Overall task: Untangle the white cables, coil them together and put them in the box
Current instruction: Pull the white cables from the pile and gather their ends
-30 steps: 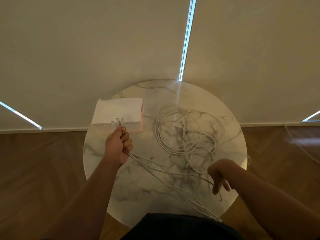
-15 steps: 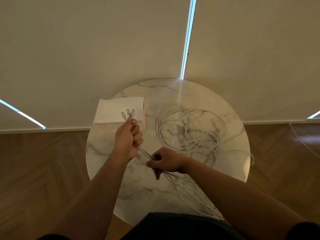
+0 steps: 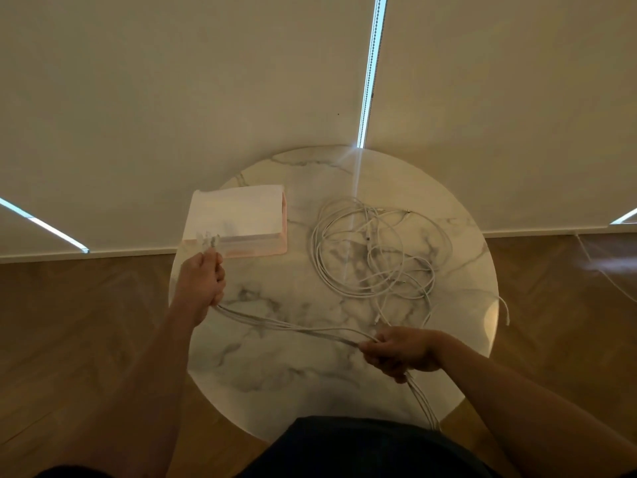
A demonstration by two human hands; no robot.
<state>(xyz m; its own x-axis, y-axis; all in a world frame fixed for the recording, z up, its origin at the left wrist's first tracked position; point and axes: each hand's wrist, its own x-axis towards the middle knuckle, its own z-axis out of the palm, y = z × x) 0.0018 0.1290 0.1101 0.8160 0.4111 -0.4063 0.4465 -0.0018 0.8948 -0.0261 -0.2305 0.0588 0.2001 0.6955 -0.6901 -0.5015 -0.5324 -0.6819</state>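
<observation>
My left hand (image 3: 203, 282) grips a bundle of white cables (image 3: 282, 325) near their plug ends, which stick up in front of the box (image 3: 238, 219). The bundle stretches across the round marble table (image 3: 275, 367) to my right hand (image 3: 400, 350), which is closed around it near the front right. From there the strands hang down off the table's front edge. A loose tangle of white cable (image 3: 375, 257) lies on the right half of the table. The box is white with a pink side and stands at the table's left rear.
A wall of light blinds rises right behind the table. Wooden floor surrounds the table on both sides. One cable end (image 3: 505, 308) dangles over the table's right edge. A thin cord (image 3: 599, 270) lies on the floor at the far right.
My right hand has slid along the cable bundle from beside my left hand out to the front right, pulling it straight. My left hand has shifted slightly left and toward me.
</observation>
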